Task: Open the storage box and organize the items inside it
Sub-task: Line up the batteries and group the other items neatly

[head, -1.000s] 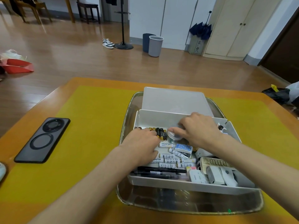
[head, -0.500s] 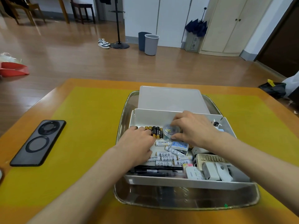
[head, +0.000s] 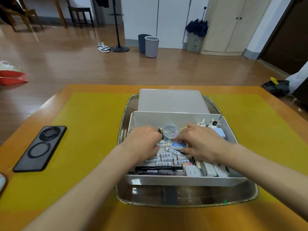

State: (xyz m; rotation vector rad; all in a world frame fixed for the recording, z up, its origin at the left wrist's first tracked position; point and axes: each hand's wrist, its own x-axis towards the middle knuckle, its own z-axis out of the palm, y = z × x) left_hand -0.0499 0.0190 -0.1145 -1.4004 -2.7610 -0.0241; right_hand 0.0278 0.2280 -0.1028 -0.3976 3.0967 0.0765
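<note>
Filling the lower half of the frame, an orange table carries a yellow mat, and at its centre a shallow metal tray holds the white storage box. The box is already open; its lid lies flat in the tray just behind it, toward the frame's middle. A black phone rests on the mat at left, well apart from the tray.

Both forearms reach in from the bottom edge. The left hand lies palm down over the box's left part, fingers loosely curved across the batteries; whether it grasps any cannot be told. The right hand rests palm down at centre right, fingers spread over small items, apparently released rather than gripping.

Between the hands stands a small clear jar of coloured bits. Below them lie white batteries in uneven rows, black pens along the near wall, and white gadgets at lower right.

The step in hand looks like sorting: it would go best by gathering the batteries parallel against one wall, keeping the jar upright, and moving one kind of item at a time.
</note>
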